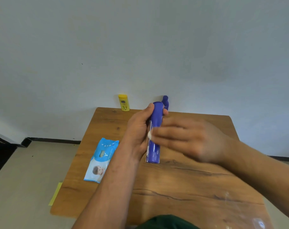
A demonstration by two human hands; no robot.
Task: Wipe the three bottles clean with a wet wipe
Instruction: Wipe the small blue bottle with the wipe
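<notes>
**Blue bottle held at the middle of the surface, wipe pressed to its side**

The left hand grips the tall blue bottle near its upper end. Its fingers are curled round the body, with the thumb on the near-left side and a fingertip showing on the right. The bottle stands nearly upright over the centre of the wooden surface. Whether its base touches the wood cannot be told.

The right hand comes in from 3 o'clock and is blurred. Its fingers are stretched out and lie close together across the bottle's middle. They press a small white wet wipe, which shows at the fingertips on the bottle's left edge.

At 12 o'clock, on the far edge by the wall, stands the yellow bottle. Slightly to its right, towards 1 o'clock, stands a second blue bottle, partly hidden behind the held one.

A light blue wipe pack lies flat at 9 o'clock near the left edge. A yellow sheet lies on the floor at about 8 o'clock, just beside the surface.
</notes>
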